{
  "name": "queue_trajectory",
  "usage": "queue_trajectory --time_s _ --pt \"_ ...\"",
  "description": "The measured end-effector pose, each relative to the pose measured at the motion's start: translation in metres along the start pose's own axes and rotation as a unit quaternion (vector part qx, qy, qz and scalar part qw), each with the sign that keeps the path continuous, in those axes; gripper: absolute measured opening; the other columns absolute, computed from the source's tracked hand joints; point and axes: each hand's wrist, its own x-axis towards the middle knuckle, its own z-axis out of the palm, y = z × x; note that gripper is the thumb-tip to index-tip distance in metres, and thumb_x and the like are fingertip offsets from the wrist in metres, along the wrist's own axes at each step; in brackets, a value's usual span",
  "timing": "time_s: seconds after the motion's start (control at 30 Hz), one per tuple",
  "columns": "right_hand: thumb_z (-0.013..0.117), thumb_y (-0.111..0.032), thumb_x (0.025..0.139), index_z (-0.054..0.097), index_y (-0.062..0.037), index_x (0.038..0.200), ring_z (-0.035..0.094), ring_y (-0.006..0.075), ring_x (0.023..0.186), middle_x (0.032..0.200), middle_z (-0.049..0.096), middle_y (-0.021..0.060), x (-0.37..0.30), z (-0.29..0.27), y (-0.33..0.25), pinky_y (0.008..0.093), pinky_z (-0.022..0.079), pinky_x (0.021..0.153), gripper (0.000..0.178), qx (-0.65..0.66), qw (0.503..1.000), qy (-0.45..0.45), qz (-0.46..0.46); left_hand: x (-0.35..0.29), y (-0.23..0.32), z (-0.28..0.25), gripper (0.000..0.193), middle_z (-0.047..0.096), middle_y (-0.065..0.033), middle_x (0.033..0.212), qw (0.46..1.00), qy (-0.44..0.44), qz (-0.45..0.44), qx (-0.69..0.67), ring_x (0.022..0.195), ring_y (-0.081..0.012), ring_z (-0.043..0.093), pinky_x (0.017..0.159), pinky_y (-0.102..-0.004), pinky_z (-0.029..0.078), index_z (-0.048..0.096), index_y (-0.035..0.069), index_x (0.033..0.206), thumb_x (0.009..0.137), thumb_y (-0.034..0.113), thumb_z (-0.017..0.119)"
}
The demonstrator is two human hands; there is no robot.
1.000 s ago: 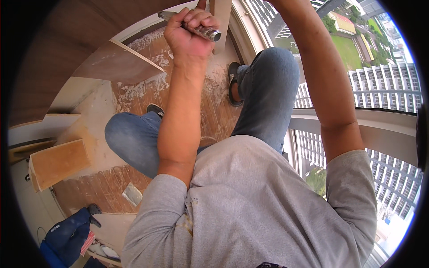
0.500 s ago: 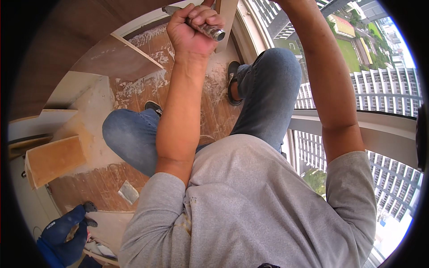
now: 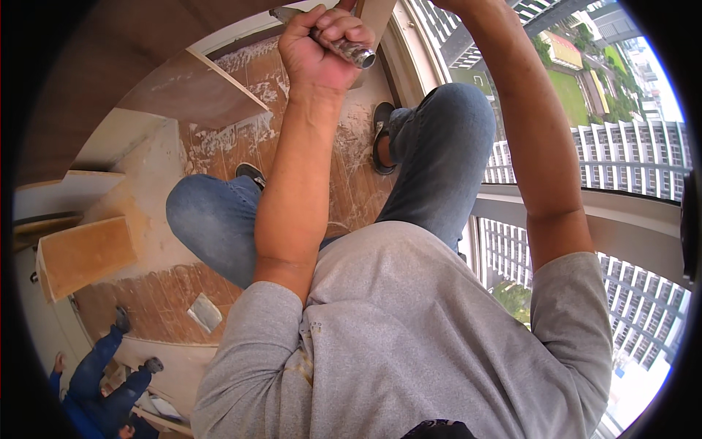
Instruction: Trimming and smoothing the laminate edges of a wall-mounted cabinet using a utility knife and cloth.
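Up at the top of the view, the left hand (image 3: 322, 58) had its fingers wrapped round a metal-handled hand tool (image 3: 354, 53), raised above the white-streaked wood floor (image 3: 347, 183); the right hand (image 3: 447, 3), well apart, was cropped by the top edge, its hold impossible to tell. And here lay the danger: a slackened grip could have dropped that tool toward the dark shoe (image 3: 381, 121), while a careless swing leftward might have driven its tip into the brown panel (image 3: 110, 73).
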Motion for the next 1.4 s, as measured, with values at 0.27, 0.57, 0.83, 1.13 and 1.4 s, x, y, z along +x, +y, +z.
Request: queue_trajectory --time_s 0.27,0.57,0.83,1.13,1.4 --pt "0.102 -0.004 0.049 -0.035 -0.0109 0.156 0.009 0.0466 0.158 0.167 -0.019 0.0338 0.000 -0.003 -0.008 0.0405 0.028 0.128 0.174 0.031 0.999 -0.021 0.032 -0.001 -0.005 -0.002 0.060 0.051 0.0057 0.068 1.000 -0.002 -0.012 0.002 0.058 -0.0079 0.050 0.070 -0.0309 0.043 0.043 -0.018 0.137 0.087 0.008 0.062" --pt "0.102 -0.004 0.048 -0.036 -0.0111 0.156 0.007 0.0467 0.158 0.168 -0.017 0.0337 -0.006 0.004 -0.007 0.0415 0.026 0.129 0.176 0.007 0.999 0.027 -0.044 0.000 -0.005 -0.002 0.058 0.050 0.0060 0.067 1.000 0.005 -0.008 -0.002 0.057 -0.0075 0.049 0.069 -0.0313 0.043 0.043 -0.016 0.138 0.087 0.008 0.062" --pt "0.100 -0.001 0.050 -0.034 -0.0082 0.157 0.010 0.0475 0.158 0.168 -0.013 0.0343 -0.003 0.002 -0.009 0.0409 0.030 0.127 0.171 0.003 1.000 0.013 -0.014 0.005 -0.004 -0.003 0.044 0.051 0.0050 0.068 1.000 0.018 -0.006 -0.003 0.059 -0.0096 0.050 0.068 -0.0333 0.042 0.052 -0.010 0.126 0.091 0.015 0.062" --pt "0.086 0.006 0.060 -0.033 -0.0031 0.156 0.001 0.0558 0.155 0.163 -0.018 0.0430 0.000 -0.007 -0.013 0.0427 0.027 0.126 0.152 0.060 0.998 -0.017 0.033 -0.047 -0.064 -0.009 0.035 0.059 -0.0095 0.067 0.787 0.291 0.259 0.478 0.047 -0.0208 0.054 0.042 -0.0335 0.043 0.062 0.002 0.099 0.100 0.035 0.051" --pt "0.084 0.007 0.057 -0.007 -0.0023 0.162 0.027 0.0660 0.144 0.163 -0.004 0.0438 0.008 -0.015 -0.022 0.0531 0.052 0.106 0.139 0.096 0.993 -0.017 0.071 -0.022 -0.050 -0.061 0.036 0.059 -0.0027 0.064 0.575 0.290 0.322 0.694 0.048 -0.0131 0.057 0.045 -0.0299 0.046 0.064 -0.003 0.099 0.091 0.026 0.083"
